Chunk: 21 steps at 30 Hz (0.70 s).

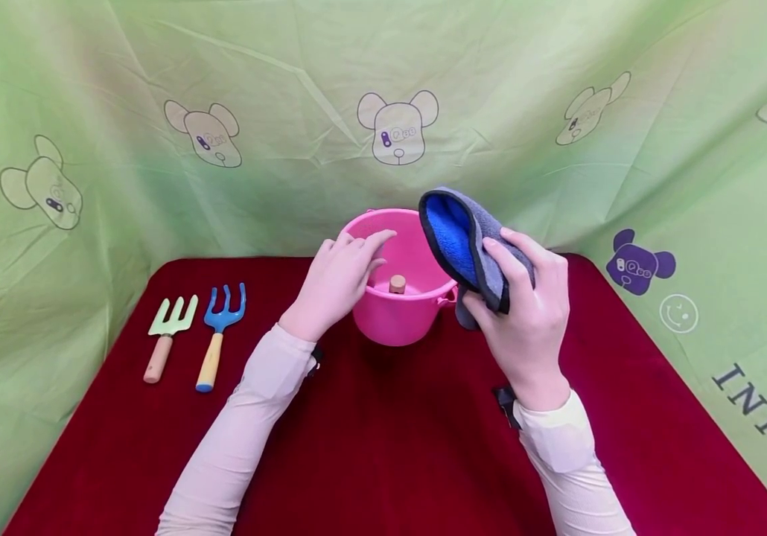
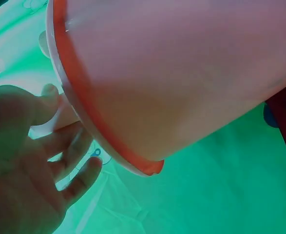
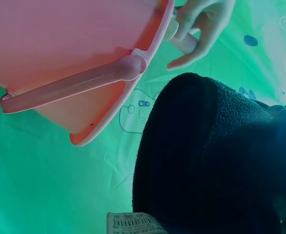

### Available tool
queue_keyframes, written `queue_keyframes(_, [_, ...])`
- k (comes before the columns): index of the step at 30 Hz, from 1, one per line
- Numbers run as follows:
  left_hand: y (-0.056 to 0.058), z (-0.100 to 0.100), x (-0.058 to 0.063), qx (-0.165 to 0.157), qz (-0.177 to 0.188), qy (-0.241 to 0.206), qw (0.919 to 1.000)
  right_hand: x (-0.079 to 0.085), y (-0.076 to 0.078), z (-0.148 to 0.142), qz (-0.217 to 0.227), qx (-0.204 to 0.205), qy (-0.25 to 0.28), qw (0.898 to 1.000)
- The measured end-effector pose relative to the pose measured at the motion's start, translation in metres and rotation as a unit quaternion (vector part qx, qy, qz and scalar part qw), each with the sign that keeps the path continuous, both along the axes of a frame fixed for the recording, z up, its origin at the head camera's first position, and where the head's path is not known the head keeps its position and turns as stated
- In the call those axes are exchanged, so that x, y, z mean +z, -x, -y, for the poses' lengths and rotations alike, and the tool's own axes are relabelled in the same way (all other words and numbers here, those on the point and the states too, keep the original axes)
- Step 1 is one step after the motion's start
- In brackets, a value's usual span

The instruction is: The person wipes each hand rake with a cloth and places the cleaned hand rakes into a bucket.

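Observation:
A pink bucket stands upright on the dark red cloth, with the wooden end of something showing inside it. My left hand is at the bucket's left rim, fingers loosely bent over the opening and holding nothing. On the right, my right hand grips a folded towel, grey outside, bright blue inside, with black edging. The towel is raised beside the bucket's right rim and overlaps it in the head view. A white printed label sticks out from the towel in the right wrist view.
To the left lie two small garden forks, one with pale green tines and one with blue tines. The bucket's handle hangs down its side. Green fabric with bear drawings rises behind and at both sides.

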<state>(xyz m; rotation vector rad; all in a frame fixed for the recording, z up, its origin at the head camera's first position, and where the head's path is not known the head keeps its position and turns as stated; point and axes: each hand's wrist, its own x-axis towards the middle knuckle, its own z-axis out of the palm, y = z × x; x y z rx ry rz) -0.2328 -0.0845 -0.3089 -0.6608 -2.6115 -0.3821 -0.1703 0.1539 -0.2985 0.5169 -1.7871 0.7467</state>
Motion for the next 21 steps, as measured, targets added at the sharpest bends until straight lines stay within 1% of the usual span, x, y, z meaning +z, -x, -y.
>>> queue_keyframes(6, [-0.0007, 0.0013, -0.0065, 0.000, 0.060, 0.029, 0.9978, -0.0005, -0.0001, -0.0007, 0.005, 0.002, -0.003, 1.000])
queue_keyframes(8, [-0.0013, 0.0025, -0.0077, 0.003, 0.080, 0.029, 0.9964, -0.0005, -0.0003, -0.0006, 0.009, 0.002, -0.006, 1.000])
queue_keyframes(10, [-0.0020, 0.0035, -0.0085, 0.009, 0.091, 0.025, 0.9955, -0.0004, -0.0004, -0.0005, 0.011, 0.001, -0.008, 1.000])
queue_keyframes(14, [-0.0040, 0.0053, -0.0087, 0.017, 0.095, 0.010, 0.9953, 0.0000, -0.0004, -0.0003, 0.011, 0.002, -0.011, 1.000])
queue_keyframes(21, [-0.0062, 0.0077, -0.0092, 0.028, 0.087, -0.017, 0.9956, -0.0003, -0.0007, 0.0002, 0.012, 0.006, -0.013, 1.000])
